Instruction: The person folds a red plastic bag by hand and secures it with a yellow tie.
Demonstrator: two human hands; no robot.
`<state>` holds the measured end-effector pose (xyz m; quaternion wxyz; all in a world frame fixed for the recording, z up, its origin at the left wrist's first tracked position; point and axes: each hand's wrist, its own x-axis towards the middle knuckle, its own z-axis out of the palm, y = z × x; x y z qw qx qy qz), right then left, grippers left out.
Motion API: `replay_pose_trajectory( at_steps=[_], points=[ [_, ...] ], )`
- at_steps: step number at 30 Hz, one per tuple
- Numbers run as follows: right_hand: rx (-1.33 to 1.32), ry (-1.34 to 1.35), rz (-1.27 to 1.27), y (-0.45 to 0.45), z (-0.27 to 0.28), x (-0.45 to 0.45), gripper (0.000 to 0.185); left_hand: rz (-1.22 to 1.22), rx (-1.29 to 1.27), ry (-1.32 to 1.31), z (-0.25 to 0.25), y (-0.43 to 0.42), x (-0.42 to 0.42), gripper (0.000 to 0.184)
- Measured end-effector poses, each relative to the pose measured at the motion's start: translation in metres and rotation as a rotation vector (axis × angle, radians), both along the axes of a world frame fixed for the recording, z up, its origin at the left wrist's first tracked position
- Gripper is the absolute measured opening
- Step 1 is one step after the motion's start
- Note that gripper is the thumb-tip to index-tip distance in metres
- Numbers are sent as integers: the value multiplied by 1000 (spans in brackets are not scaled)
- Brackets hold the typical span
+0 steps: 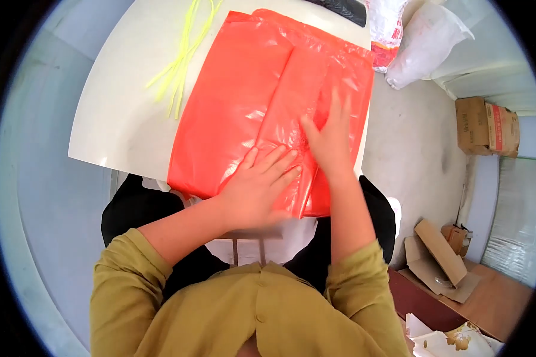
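A stack of red plastic bags (238, 95) lies flat on the white table (116, 113), its near end reaching past the table's front edge. My left hand (259, 187) rests on the near part of the red plastic with its fingers spread. Over the right part of the stack is my right hand (330, 140), its fingers apart and slightly blurred; I cannot tell whether it touches the plastic. Neither hand holds anything. Crinkles and a long fold run through the plastic between the hands.
Yellow-green strips (184, 53) lie on the table left of the bags. A black item (342, 9) is at the far edge. Beyond it stand white sacks (426, 41). Cardboard boxes (485, 128) and an opened carton (438, 256) are to the right.
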<state>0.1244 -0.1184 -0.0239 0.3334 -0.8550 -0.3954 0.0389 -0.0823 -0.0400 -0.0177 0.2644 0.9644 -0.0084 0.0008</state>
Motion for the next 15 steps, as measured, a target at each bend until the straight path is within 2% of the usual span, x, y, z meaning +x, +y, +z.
replay_pose_trajectory(
  at_steps=[2,8,11,14,15],
  points=[
    [-10,61,13,-23,0,-21,94,-1,13,48,1,-1,-2,94],
    [239,407,0,-21,-14,-13,103,-18,-128,80,5,-3,-7,88],
    [3,188,-19,-6,1,-14,108,-33,-202,15,3,-1,-9,80],
    [146,315,97,-5,-14,3,112,-61,-240,-34,6,10,-9,62],
    [164,344,94,-4,-13,6,116,21,-281,-25,9,19,-9,56]
  ],
)
